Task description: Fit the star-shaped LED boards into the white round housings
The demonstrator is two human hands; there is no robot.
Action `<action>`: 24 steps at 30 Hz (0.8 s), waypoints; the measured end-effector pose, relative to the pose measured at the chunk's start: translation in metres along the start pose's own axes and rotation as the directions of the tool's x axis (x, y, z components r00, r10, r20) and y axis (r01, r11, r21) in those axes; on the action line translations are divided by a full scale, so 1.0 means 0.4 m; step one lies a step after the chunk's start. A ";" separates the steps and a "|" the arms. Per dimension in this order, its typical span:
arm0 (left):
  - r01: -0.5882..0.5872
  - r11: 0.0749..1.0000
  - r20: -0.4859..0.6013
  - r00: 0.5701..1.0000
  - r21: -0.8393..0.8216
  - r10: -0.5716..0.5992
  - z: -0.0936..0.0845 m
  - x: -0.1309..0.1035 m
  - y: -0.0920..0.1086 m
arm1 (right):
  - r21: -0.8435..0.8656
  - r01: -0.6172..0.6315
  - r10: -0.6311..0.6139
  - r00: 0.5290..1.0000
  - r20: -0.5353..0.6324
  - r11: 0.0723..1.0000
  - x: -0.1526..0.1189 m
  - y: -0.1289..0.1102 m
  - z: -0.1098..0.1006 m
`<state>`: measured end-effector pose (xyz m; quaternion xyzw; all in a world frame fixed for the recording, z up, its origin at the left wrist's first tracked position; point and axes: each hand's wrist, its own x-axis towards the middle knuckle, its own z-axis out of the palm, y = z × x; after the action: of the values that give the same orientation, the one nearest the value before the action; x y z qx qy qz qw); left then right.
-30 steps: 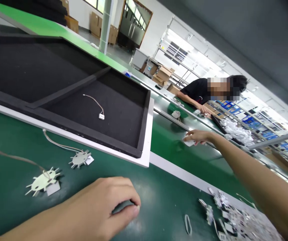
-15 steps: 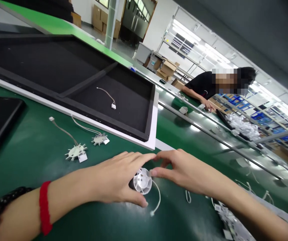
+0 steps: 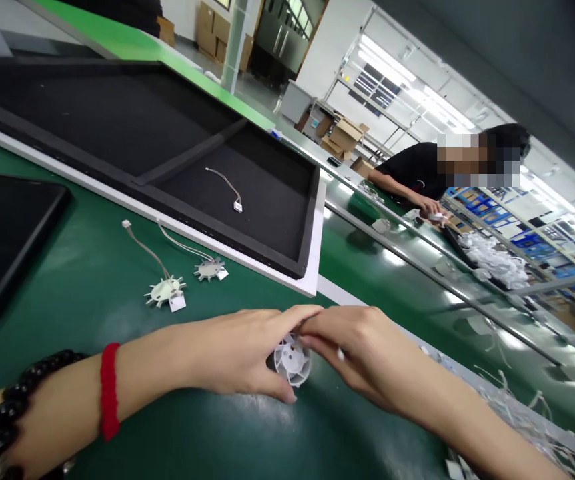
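Observation:
My left hand [image 3: 240, 350] curves around a white round plastic housing [image 3: 292, 360] with spoke-like ribs, thumb on its near side. My right hand [image 3: 355, 340] is closed in a pinch at the housing's right upper rim, its fingertips touching my left fingers. A small white connector end [image 3: 341, 354] pokes out by the right fingers; the rest of that cable is hidden in the hand. To the left, a pale round circuit board with toothed edges [image 3: 163, 291] and a similar second board [image 3: 207, 269] lie on the green table, each with a thin cable and a white tag.
A black-lined tray [image 3: 317, 247] with a short cable [image 3: 227, 181] stands beyond my hands. A black flat panel [image 3: 7, 247] lies at left. Loose cables and parts [image 3: 522, 407] lie at lower right. Past a metal rail, a co-worker [image 3: 412, 173] handles white parts.
My right hand has closed in on the housing's rim. The cable that hung loose beside the housing is now gathered at my right fingers. The view has shifted slightly.

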<state>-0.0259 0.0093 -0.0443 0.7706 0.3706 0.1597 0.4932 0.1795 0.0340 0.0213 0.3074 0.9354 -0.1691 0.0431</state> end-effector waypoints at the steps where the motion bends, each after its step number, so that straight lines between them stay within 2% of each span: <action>1: 0.020 1.000 0.014 1.000 -0.010 -0.020 -0.003 -0.001 0.003 | 0.038 -0.006 0.007 1.000 -0.027 0.999 0.007 0.009 0.006; 4: 0.079 0.994 0.074 0.995 -0.078 -0.073 -0.013 -0.004 0.010 | 0.162 -0.053 0.062 0.997 -0.051 0.985 0.022 0.033 0.019; 8: 0.052 0.987 0.087 0.995 -0.151 -0.039 -0.021 -0.002 0.009 | 0.274 -0.168 0.189 0.981 -0.052 0.947 0.021 0.052 0.021; 10: 0.047 0.988 0.112 0.993 -0.148 -0.030 -0.022 0.002 0.004 | 0.351 -0.214 0.211 0.976 0.047 0.912 0.011 0.057 0.011; 12: 0.052 0.988 0.151 0.988 -0.148 -0.029 -0.024 0.005 -0.003 | 0.421 -0.233 0.169 0.968 0.186 0.877 -0.002 0.060 0.000; 13: 0.051 0.987 0.168 0.986 -0.149 -0.026 -0.025 0.007 -0.006 | 0.433 -0.223 0.131 0.964 0.232 0.874 -0.009 0.062 -0.004; 15: 0.041 0.986 0.180 0.984 -0.160 -0.011 -0.028 0.010 -0.010 | 0.405 -0.167 0.070 0.967 0.244 0.899 -0.020 0.063 -0.004; 19: -0.004 0.985 0.202 0.979 -0.172 0.040 -0.031 0.011 -0.012 | 0.348 0.019 -0.065 0.991 0.120 0.937 -0.029 0.063 0.019; 22: -0.051 0.984 0.219 0.972 -0.170 0.088 -0.029 0.011 -0.013 | 0.333 0.179 -0.192 0.981 0.007 0.926 -0.028 0.061 0.036; 24: -0.067 0.982 0.225 0.968 -0.178 0.107 -0.026 0.011 -0.014 | 0.309 0.217 -0.220 0.975 -0.025 0.926 -0.027 0.058 0.044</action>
<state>-0.0317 0.0205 -0.0449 0.7549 0.2607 0.1204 0.5896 0.2017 0.0395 -0.0001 0.2035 0.9254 -0.3191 -0.0200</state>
